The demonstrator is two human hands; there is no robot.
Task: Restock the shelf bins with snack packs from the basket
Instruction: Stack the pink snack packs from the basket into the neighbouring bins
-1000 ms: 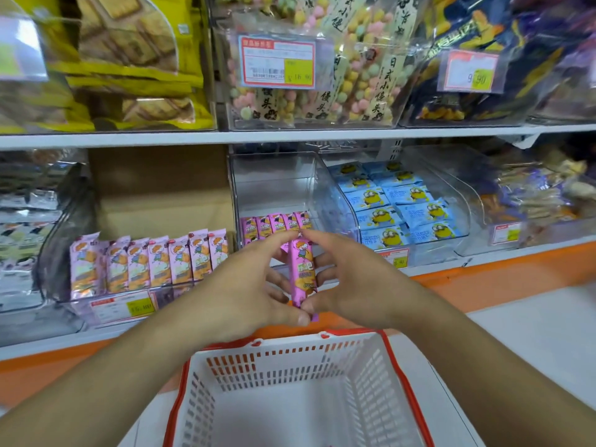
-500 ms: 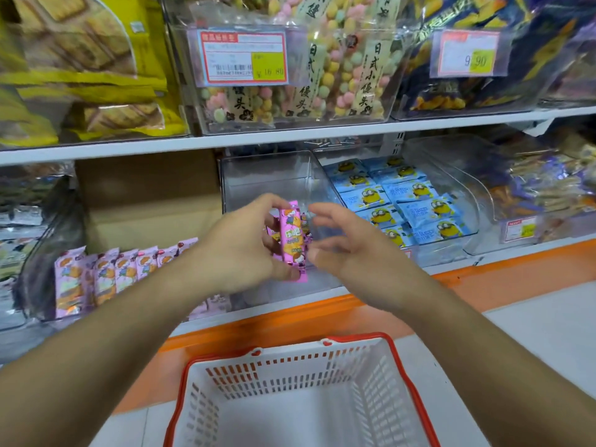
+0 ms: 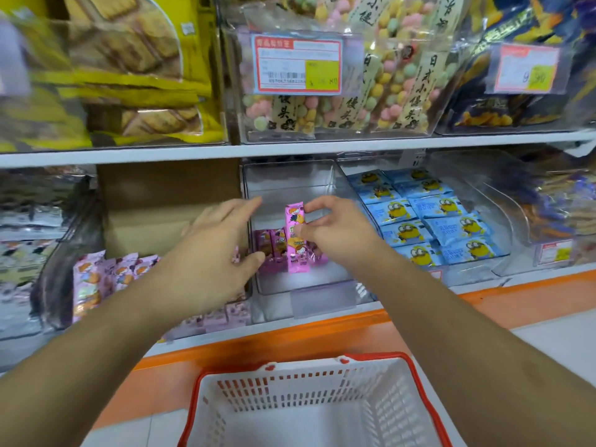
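Snack pack stands upright over the clear bin, pinched in my right hand beside the pink row, its long axis vertical, while my nearer left hand spreads loose, holding nothing.

A slim pink snack pack stands upright over the clear shelf bin, pinched near its upper half by the right hand. Its wrapper shows cartoon figures and an orange patch. Behind its lower end, a short row of matching pink packs stands on edge across the bin's floor, toward the left wall. The white basket with a red rim sits below, in front of the shelf, with no packs visible inside.
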